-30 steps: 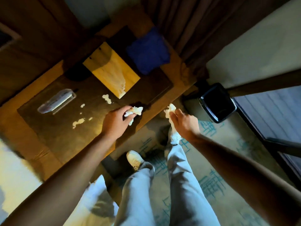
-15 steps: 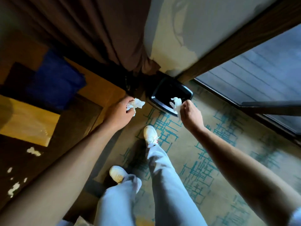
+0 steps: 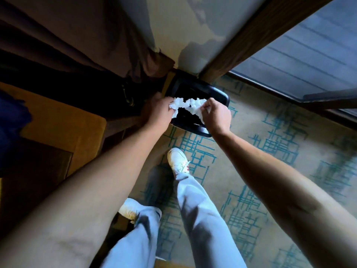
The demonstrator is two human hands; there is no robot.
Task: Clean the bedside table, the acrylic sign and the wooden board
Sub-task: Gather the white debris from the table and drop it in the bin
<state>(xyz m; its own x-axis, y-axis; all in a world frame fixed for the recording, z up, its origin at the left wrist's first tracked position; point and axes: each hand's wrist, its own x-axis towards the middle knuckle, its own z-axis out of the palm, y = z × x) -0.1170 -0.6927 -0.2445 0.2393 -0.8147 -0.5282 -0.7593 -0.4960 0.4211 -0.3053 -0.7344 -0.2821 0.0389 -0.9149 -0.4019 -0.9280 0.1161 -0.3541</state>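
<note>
A patterned carpet (image 3: pixel 270 171), beige with teal line blocks, fills the lower right of the view. Along the top right runs a window (image 3: pixel 313 55) in a dark wooden frame. A pale wall (image 3: pixel 185 26) rises between the window frame and a brown curtain (image 3: pixel 77 35) that hangs down the upper left.

At the left edge sits the bedside table (image 3: pixel 63 128), its orange-brown corner showing, with a darker surface below it. A blue cloth (image 3: pixel 11 128) lies on the table at the far left, partly cut off by the edge of the view. The acrylic sign and the wooden board are out of sight here.

Two legs in light grey trousers (image 3: pixel 197 219) stand on the carpet, with a white shoe (image 3: pixel 177 161) on the forward foot and another white shoe (image 3: pixel 128 209) behind it.

A black bin (image 3: pixel 218 97) stands on the floor in the corner where curtain, wall and window frame meet, just beside the table.

Both bare arms reach out over the bin. The left hand (image 3: pixel 157 111) is curled closed around a wad of white tissue (image 3: pixel 188 105), and the right hand (image 3: pixel 217 115) pinches the other end of it with bent fingers. The crumpled tissue stretches between the two hands, right above the bin's dark opening.
</note>
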